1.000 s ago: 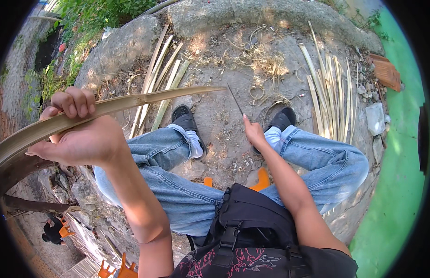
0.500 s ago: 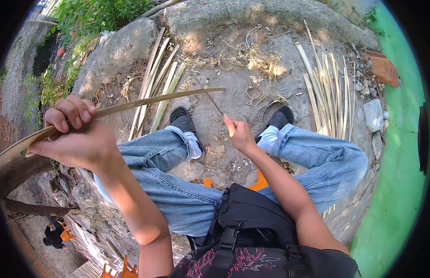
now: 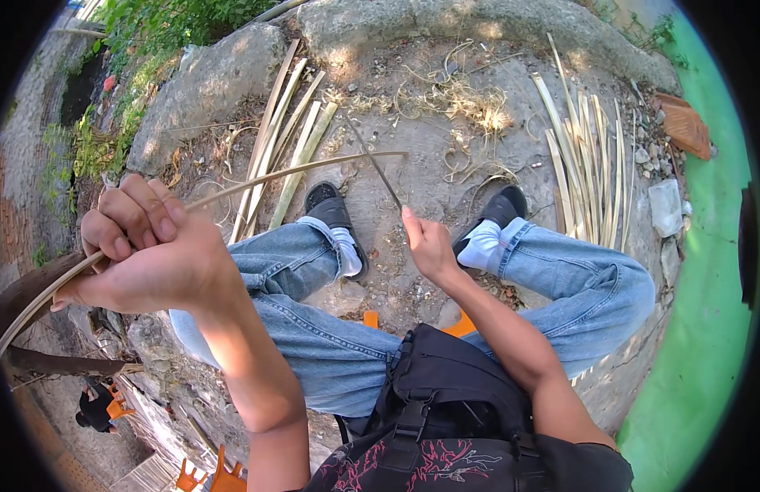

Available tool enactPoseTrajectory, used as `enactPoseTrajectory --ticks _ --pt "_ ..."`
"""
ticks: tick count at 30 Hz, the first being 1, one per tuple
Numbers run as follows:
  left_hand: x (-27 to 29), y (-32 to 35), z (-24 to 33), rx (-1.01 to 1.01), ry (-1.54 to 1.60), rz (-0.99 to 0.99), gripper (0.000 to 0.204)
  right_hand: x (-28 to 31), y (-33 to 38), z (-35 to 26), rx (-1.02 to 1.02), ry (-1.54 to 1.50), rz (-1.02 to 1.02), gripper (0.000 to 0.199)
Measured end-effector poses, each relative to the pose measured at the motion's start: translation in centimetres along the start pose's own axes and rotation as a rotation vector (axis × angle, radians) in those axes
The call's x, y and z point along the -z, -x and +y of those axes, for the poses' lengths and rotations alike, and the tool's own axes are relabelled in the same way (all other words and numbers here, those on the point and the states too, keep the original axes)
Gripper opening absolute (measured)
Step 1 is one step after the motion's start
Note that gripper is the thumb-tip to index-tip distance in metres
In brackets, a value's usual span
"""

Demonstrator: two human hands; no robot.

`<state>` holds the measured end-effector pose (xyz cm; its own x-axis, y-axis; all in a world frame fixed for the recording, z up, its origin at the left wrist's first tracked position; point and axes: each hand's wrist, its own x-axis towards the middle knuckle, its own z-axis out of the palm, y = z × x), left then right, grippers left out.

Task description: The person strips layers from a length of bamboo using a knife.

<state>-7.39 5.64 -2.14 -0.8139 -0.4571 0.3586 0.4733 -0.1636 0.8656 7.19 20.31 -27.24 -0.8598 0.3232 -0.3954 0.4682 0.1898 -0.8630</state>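
Observation:
My left hand (image 3: 154,254) is closed around a long, thin bamboo strip (image 3: 294,169), raised at the left above my knee. The strip curves from the left rim through my fist, and its free end reaches out over the ground between my feet. In my closed right hand (image 3: 432,250) is a knife (image 3: 383,174) with a slim dark blade; its handle is hidden in my fingers. The blade points up and to the left and crosses the strip near its free end. Whether the two touch, I cannot tell.
Split bamboo strips lie in a left bundle (image 3: 269,143) and a right bundle (image 3: 589,160). Curly shavings (image 3: 478,111) cover the ground ahead, before a stone kerb (image 3: 478,25). An orange brick (image 3: 683,125) lies near the green surface at right. Another person (image 3: 93,406) is far lower left.
The bamboo strip has turned, showing its narrow edge instead of its broad face. My left hand is slightly lower. More of the knife blade shows past the strip.

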Motion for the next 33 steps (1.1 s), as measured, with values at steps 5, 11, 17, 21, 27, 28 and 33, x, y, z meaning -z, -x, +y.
enactPoseTrajectory --ticks 5,11,17,21,27,28,33 --pt "-0.2 0.0 0.1 -0.074 -0.022 -0.034 0.066 -1.4 1.7 -3.3 0.19 -0.187 -0.032 0.06" --pt "0.0 -0.2 -0.5 -0.046 0.006 0.027 0.065 -0.6 0.0 -0.8 0.048 -0.045 0.001 0.06" --pt "0.2 -0.3 -0.1 -0.016 0.001 0.026 0.065 0.9 0.4 -0.5 -0.044 0.059 -0.037 0.058" --pt "0.3 0.0 -0.2 -0.04 -0.007 0.011 0.065 0.1 1.5 -2.1 0.106 -0.072 -0.002 0.057" --pt "-0.3 0.7 0.0 -0.063 -0.045 -0.007 0.064 -0.5 4.3 -9.0 0.205 -0.309 -0.168 0.054" --pt "-0.3 0.7 0.0 -0.064 -0.047 -0.009 0.064 -0.4 4.5 -9.4 0.204 -0.313 -0.169 0.054" --pt "-0.2 0.7 0.5 -0.071 0.0 -0.023 0.065 -0.1 5.2 -10.1 0.265 -0.279 -0.234 0.053"
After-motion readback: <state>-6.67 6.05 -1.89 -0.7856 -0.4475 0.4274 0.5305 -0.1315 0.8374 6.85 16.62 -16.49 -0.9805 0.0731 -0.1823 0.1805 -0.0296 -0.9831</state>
